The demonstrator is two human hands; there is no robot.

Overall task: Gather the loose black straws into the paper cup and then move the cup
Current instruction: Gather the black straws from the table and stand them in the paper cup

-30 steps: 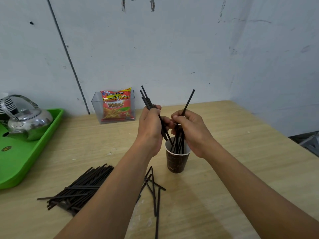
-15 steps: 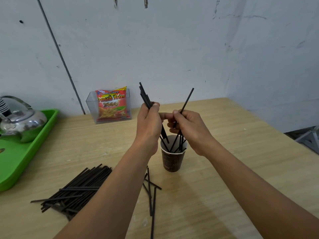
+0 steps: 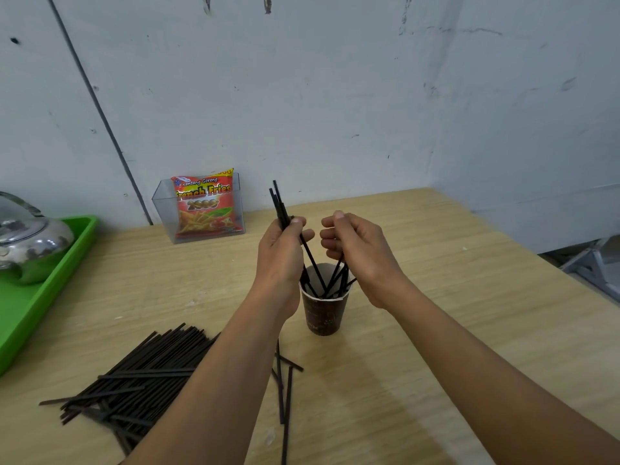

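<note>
worktop (image 3: 436, 263): pale wood grain, meets grey wall (image 3: 302, 95) at 12 | green tray (image 3: 50, 290): 9 o'clock, cut off by frame edge | steel kettle (image 3: 30, 243): on tray, partly out of view | clear box (image 3: 164, 209): 11 o'clock, against wall, red French Fries snack packet (image 3: 204, 206) upright inside | thin dark line (image 3: 100, 112): slants down wall, 10–11 | metal frame (image 3: 590, 260): 3 o'clock, beyond worktop edge

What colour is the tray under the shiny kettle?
The tray is bright green, clearest in the head view.
</note>
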